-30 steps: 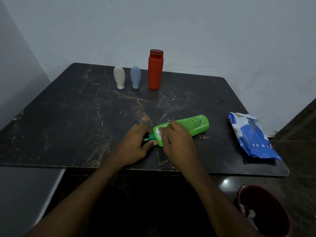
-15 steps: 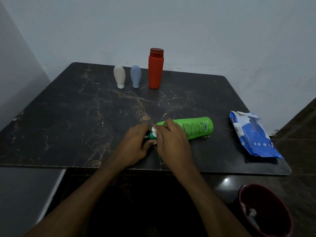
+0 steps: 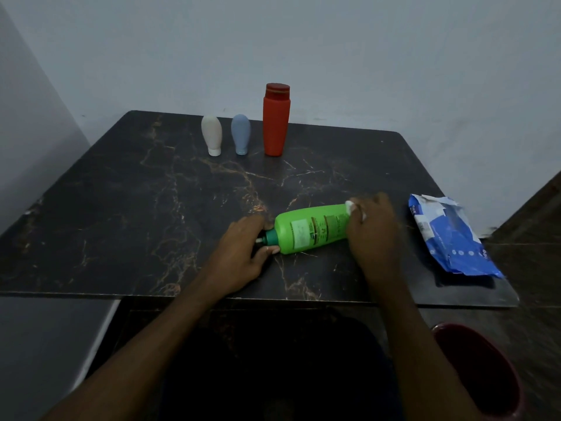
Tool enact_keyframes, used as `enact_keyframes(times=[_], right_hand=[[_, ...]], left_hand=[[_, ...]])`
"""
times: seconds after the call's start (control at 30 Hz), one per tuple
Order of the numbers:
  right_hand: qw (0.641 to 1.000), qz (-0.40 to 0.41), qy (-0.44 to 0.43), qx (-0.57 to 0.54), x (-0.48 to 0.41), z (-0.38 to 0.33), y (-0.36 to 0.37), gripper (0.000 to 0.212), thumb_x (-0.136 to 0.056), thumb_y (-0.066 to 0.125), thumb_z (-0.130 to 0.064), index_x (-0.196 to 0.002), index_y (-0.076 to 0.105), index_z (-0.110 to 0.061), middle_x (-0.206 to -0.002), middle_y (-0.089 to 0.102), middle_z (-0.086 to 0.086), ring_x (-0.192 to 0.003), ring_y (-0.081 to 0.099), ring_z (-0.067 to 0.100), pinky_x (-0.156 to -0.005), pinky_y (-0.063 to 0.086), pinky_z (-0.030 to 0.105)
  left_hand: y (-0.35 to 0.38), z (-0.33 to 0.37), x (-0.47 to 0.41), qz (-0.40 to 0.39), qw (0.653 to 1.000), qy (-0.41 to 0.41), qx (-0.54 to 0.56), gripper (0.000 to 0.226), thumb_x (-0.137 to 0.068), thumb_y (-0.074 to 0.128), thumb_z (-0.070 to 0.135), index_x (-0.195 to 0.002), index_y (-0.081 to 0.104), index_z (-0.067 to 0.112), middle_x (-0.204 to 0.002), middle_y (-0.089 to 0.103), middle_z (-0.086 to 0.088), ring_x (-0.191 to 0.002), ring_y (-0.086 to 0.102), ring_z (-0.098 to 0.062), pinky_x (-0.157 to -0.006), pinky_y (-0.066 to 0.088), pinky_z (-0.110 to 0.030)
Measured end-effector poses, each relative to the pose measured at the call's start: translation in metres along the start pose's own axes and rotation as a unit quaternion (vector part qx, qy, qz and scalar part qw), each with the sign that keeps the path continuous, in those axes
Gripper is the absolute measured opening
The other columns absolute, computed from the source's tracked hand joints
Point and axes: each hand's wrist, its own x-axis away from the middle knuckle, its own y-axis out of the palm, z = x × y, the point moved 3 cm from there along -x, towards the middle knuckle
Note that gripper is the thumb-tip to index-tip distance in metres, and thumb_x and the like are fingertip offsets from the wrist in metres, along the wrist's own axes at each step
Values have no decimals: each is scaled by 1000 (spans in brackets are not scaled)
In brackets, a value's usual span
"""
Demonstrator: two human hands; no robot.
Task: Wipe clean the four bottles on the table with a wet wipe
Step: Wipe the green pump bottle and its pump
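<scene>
A green bottle (image 3: 309, 230) lies on its side near the front of the dark marble table (image 3: 136, 208), its dark green cap pointing left. My left hand (image 3: 239, 253) grips the cap end. My right hand (image 3: 372, 230) presses a white wet wipe (image 3: 352, 207) against the bottle's far right end; most of the wipe is hidden under my fingers. At the back of the table stand a white bottle (image 3: 211, 134), a blue bottle (image 3: 240, 134) and a taller red bottle (image 3: 276, 119), all upright in a row.
A blue and white wet wipe pack (image 3: 449, 235) lies at the table's right edge. A dark red bin (image 3: 479, 372) stands on the floor at the lower right. Walls close in behind and on the left.
My right hand has slid the wipe from the neck end along the green bottle to its right end. My left hand has kept hold of the cap.
</scene>
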Motion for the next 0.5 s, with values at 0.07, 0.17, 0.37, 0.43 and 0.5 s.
enact_keyframes(times=[0.07,0.17,0.37,0.43,0.5], right_hand=[[999,-14,-52,6,18,-35,8,26,-101,46,-26,-114,68,-17,-111,53,1,-86,53,14,-83,49,38],[988,-45,-149,-2,49,-83,20,23,-97,50,-21,-112,68,-20,-102,53,-1,-84,55,19,-81,47,42],[992,-51,-118,-4,21,-48,4,35,-99,38,-34,-118,66,-24,-111,55,-1,-95,57,16,-90,50,49],[997,-55,-54,22,-4,-11,-5,31,-102,40,-34,-115,65,-22,-115,54,3,-100,57,18,-95,49,50],[999,-41,0,34,-22,15,-14,29,-102,42,-32,-113,66,-20,-116,53,6,-101,56,21,-94,49,52]], left_hand=[[-1,1,0,3,1000,2,-4,33,-87,80,22,-113,61,15,-107,65,3,-94,56,-12,-85,44,-31],[-2,2,1,1,1000,5,-11,31,-87,79,19,-110,60,14,-105,65,0,-93,56,-16,-85,45,-35],[1,1,2,4,1000,15,-20,31,-87,79,22,-111,60,15,-105,63,3,-93,53,-13,-84,44,-34],[2,0,2,7,999,22,-23,32,-87,79,22,-112,60,15,-105,63,2,-93,51,-12,-84,42,-33],[3,0,1,9,999,27,-25,32,-87,79,20,-112,60,15,-105,62,2,-93,50,-11,-83,41,-32]])
